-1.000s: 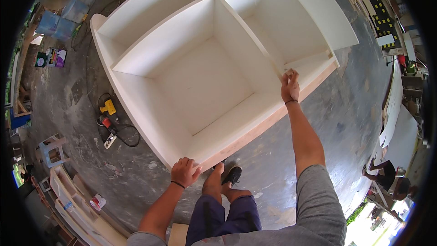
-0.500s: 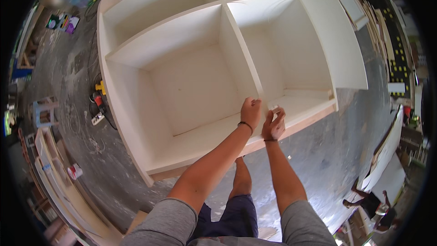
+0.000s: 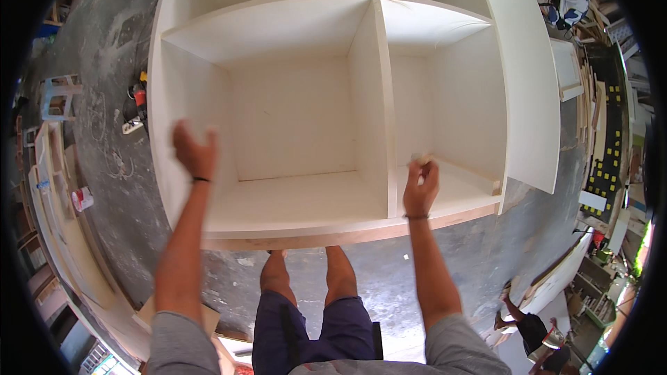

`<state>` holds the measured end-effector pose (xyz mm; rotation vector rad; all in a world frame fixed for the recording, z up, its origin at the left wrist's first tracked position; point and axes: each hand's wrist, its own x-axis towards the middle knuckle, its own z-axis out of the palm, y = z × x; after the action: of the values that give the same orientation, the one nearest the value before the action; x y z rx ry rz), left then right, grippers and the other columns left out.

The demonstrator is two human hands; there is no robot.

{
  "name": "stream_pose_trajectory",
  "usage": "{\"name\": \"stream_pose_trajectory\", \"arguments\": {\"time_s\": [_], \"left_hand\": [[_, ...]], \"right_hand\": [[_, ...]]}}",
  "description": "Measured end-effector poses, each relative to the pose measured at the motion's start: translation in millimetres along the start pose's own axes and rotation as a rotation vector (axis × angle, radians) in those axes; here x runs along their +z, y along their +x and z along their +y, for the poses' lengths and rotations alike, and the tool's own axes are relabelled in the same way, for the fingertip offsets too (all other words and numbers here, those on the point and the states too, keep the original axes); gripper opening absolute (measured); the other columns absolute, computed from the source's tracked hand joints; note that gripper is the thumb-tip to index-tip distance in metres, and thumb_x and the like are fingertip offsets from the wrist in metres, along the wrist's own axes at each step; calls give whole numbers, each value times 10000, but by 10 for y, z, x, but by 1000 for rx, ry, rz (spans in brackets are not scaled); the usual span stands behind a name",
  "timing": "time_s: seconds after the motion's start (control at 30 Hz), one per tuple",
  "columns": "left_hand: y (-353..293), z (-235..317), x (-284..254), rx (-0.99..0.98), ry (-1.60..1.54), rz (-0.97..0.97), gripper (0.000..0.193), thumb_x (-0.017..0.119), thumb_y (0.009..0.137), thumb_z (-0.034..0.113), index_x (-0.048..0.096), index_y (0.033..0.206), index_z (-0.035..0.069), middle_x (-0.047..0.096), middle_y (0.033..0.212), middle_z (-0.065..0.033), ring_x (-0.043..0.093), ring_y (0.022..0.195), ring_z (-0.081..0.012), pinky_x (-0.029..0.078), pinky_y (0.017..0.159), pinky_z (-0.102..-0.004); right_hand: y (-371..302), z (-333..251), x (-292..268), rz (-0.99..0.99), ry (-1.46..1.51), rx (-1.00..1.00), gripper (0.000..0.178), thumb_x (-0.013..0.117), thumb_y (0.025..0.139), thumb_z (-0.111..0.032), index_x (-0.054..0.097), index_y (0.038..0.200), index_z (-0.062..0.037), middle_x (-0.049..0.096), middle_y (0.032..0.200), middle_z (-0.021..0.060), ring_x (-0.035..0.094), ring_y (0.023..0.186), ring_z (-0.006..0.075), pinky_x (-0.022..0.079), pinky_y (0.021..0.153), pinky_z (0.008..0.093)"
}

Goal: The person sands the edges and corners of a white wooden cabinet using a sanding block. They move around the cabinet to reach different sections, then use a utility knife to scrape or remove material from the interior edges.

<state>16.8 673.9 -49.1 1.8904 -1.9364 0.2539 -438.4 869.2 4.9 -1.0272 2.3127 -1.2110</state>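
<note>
Both hands at a white cabinet lying on the floor.
Left hand (image 3: pixel 194 151) open, grip empty, by the cabinet (image 3: pixel 299 118); right hand (image 3: pixel 421 189) pinches a small pale object (image 3: pixel 421 160), perhaps sandpaper.

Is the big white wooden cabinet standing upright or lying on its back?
Lying on its back: the white wooden cabinet rests on the grey concrete floor, its open compartments facing up at the camera.
</note>
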Motion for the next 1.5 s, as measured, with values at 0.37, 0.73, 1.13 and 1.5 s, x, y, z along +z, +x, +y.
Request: {"name": "stream_pose_trajectory", "arguments": {"time_s": [0.37,0.73,1.13,1.5], "left_hand": [[255,-1167,-383,-365,112,-427,464,560,951,375,452,1249,36,667,1035,-242,645,944,-428,518,755,-501],[258,-1115,-393,-378,166,-429,447,548,952,399,460,1238,66,676,1024,-205,653,925,-408,522,727,-503],[244,-1134,-390,-369,135,-422,409,559,951,380,467,1204,73,678,998,-212,660,899,-410,523,699,-500],[235,-1189,-366,-337,101,-396,401,567,948,369,472,1176,53,672,1000,-230,647,918,-429,514,726,-509]], "right_hand": [[2944,-1097,1509,-315,-456,-494,492,652,849,-357,550,1250,-90,690,930,169,661,911,354,517,804,438],[3136,-1175,1945,-268,-748,-562,412,632,861,-348,564,1233,-185,629,1123,190,600,1072,373,485,915,472],[2993,-1072,1836,-270,-731,-577,422,605,876,-381,547,1270,-241,618,1094,234,624,1011,415,506,889,481],[2892,-1001,1781,-271,-718,-548,429,603,881,-384,556,1272,-213,632,1044,216,634,983,395,509,872,476]]}}
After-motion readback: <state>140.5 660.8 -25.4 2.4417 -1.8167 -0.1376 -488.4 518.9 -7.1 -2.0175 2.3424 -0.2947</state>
